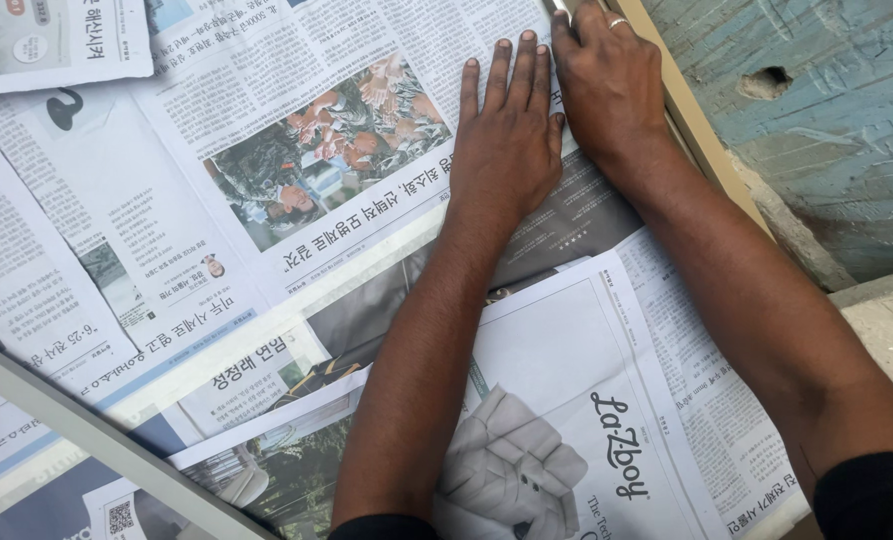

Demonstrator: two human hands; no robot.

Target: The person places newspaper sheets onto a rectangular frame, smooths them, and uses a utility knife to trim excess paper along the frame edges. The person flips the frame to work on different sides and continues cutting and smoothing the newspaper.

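A: Status, left to right?

B: Newspaper sheets (266, 200) overlap flat across the surface. Left hand (506, 140) lies palm down on the top sheet, fingers extended, gripping nothing. Right hand (611, 85) presses the sheet edge against the wooden frame strip (696, 130), fingers flat.

A: Risk?

B: Likely creasing or tearing if pressure slides unevenly; loose overlaps may shift.
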